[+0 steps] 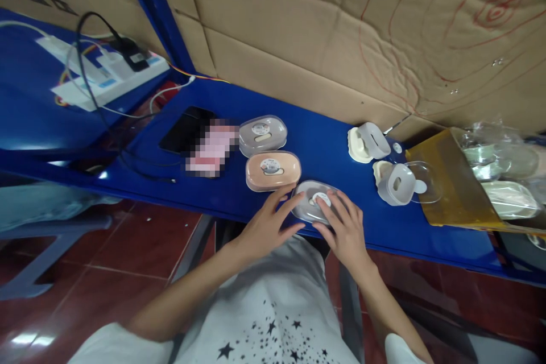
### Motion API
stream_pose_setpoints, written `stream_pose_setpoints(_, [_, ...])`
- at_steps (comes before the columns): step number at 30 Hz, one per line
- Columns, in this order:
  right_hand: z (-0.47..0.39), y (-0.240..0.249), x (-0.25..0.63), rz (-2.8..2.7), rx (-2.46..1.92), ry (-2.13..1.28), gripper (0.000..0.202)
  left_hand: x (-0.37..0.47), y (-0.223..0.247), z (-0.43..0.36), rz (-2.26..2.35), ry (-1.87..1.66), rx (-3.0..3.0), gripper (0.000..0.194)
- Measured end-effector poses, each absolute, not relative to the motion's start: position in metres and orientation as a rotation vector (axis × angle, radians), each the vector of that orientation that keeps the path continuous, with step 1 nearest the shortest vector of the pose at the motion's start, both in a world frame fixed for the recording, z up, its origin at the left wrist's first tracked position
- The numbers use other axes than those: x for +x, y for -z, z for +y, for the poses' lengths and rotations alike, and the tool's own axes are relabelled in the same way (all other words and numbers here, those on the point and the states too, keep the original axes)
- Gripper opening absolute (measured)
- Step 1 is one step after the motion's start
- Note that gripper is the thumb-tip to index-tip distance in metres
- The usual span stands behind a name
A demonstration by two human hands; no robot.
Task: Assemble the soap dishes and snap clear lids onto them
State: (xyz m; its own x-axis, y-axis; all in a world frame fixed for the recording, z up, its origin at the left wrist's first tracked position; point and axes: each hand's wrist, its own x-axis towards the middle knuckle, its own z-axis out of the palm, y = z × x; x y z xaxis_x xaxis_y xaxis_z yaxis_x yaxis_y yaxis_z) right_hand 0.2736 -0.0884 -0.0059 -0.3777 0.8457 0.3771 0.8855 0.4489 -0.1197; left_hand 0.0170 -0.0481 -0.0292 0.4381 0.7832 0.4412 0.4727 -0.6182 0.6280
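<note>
A grey oval case (303, 211) with a clear lid and a round white label lies at the front edge of the blue table. My left hand (271, 222) is at its left side, fingers apart and fingertips by the rim. Over its right part is my right hand (344, 227), fingers spread, with fingertips at the label and lid. Just behind sits a peach case (256, 172) with a clear lid and label, and beyond that another grey case (278, 135).
At the right stand two grey cups (396, 185) on cream pieces, a clear lid (433, 182) and a yellow box (460, 193) of wrapped items. A black phone-like object (185, 131), cables and a power strip (123, 82) are at the left. Cardboard (298, 40) lines the back.
</note>
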Motion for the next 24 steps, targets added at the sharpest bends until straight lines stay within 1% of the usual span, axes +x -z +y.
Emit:
stream_pose_setpoints(3, [-0.075, 0.011, 0.278, -2.257, -1.607, 0.154, 0.066, 0.006, 0.021, -0.050, 1.352, -1.159, 2.362, 0.053])
stream_pose_setpoints(6, [-0.046, 0.011, 0.281, -2.213, -1.708, 0.132, 0.062, -0.004, 0.015, -0.043, 1.595, -1.089, 2.371, 0.045])
stream_pose_setpoints(9, [-0.010, 0.003, 0.288, -2.246, -1.730, 0.061, 0.065, -0.003, 0.013, -0.027, 1.568, -1.028, 2.405, 0.047])
stream_pose_setpoints(11, [0.007, -0.005, 0.300, -2.227, -1.726, 0.036, 0.069, 0.001, 0.013, -0.013, 1.509, -0.994, 2.436, 0.054])
stream_pose_setpoints(13, [0.012, -0.009, 0.320, -2.126, -1.753, 0.115, 0.070, 0.006, 0.015, -0.003, 1.444, -0.962, 2.459, 0.064])
stream_pose_setpoints(15, [0.003, -0.008, 0.344, -1.950, -1.844, 0.304, 0.069, 0.010, 0.016, 0.000, 1.368, -0.954, 2.471, 0.071])
stream_pose_setpoints(18, [-0.028, 0.004, 0.378, -1.710, -1.986, 0.539, 0.066, 0.016, 0.016, -0.007, 1.263, -0.943, 2.494, 0.067])
stream_pose_setpoints(22, [-0.079, 0.018, 0.390, -1.752, -1.985, 0.525, 0.042, 0.022, 0.018, -0.026, 1.105, -0.834, 2.533, 0.061])
stream_pose_setpoints(24, [-0.101, 0.018, 0.379, -1.866, -1.920, 0.455, 0.039, 0.025, 0.019, -0.033, 1.004, -0.807, 2.545, 0.062])
